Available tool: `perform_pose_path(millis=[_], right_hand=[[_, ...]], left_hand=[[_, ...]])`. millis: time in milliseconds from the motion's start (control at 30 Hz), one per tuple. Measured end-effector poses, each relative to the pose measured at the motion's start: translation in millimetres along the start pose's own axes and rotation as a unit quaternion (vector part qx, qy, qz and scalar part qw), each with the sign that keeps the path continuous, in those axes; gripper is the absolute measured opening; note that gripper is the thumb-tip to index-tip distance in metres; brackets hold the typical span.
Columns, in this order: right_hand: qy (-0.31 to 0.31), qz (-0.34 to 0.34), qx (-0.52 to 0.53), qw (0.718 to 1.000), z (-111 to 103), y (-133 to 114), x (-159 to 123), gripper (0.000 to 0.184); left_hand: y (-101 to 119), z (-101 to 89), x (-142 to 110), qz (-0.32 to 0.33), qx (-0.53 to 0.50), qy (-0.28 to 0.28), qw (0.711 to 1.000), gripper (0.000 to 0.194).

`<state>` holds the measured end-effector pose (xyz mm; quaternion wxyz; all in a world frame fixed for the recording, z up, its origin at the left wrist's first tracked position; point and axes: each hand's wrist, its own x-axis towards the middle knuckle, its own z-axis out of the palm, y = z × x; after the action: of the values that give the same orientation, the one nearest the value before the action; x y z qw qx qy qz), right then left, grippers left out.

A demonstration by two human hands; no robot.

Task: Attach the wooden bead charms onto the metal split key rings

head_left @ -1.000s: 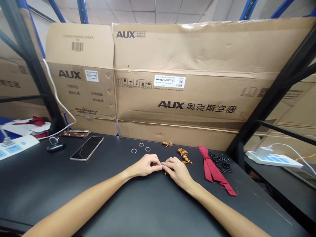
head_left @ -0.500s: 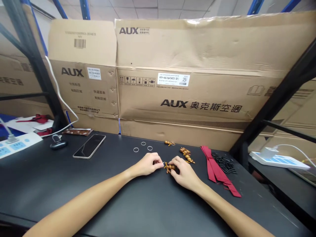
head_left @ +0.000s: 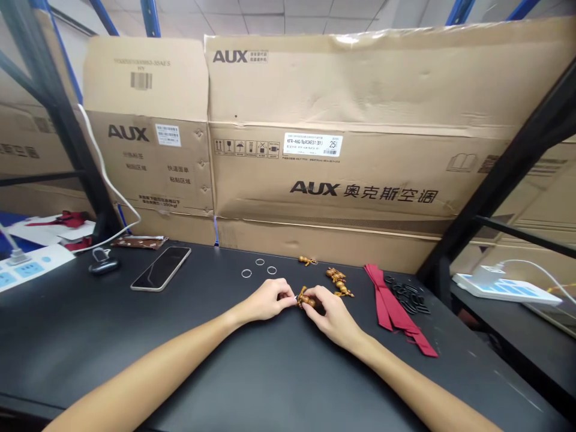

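Note:
With thumb and fingers pinched, my left hand (head_left: 274,300) holds a small silvery piece that looks like a ring, mostly hidden by the fingertips. My right hand (head_left: 330,312) is closed on a brown wooden gourd pendant (head_left: 306,300) with a yellowish cord, just above the black table. The cord end of the pendant meets my left fingertips; whether it passes through the ring I cannot tell. Beyond my right hand lie more gourd pendants (head_left: 339,283), and a single gourd pendant (head_left: 306,261) lies farther back. Several thin metal rings (head_left: 271,270) lie behind my left hand.
Red ribbon strips (head_left: 396,312) and a pile of black clasps (head_left: 409,295) lie to the right. At the left are a phone (head_left: 161,269), a black earphone case (head_left: 104,266) and a power strip (head_left: 33,264). Cardboard panels (head_left: 324,234) wall the table's back.
My right fingers have closed on the gourd pendant and brought it slightly left, up against my left fingertips. The left hand keeps its pinch. The view has shifted slightly.

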<state>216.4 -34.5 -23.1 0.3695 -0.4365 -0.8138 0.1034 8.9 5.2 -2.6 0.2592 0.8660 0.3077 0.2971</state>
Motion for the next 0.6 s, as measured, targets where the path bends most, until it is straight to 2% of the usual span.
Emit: perform_pose_path(millis=[233,600], right_hand=[[0.007,-0.027,-0.023,0.999,-2.0,-4.0,-0.1,0.016],[0.041,-0.016,-0.072,0.996,1.3,-3.8,0.3,0.013]], left_hand=[[-0.8,0.1,0.3,0.009,-0.001,-0.017,1.0,0.018],[-0.1,-0.1,-0.2,0.008,-0.011,-0.02,1.0,0.016]])
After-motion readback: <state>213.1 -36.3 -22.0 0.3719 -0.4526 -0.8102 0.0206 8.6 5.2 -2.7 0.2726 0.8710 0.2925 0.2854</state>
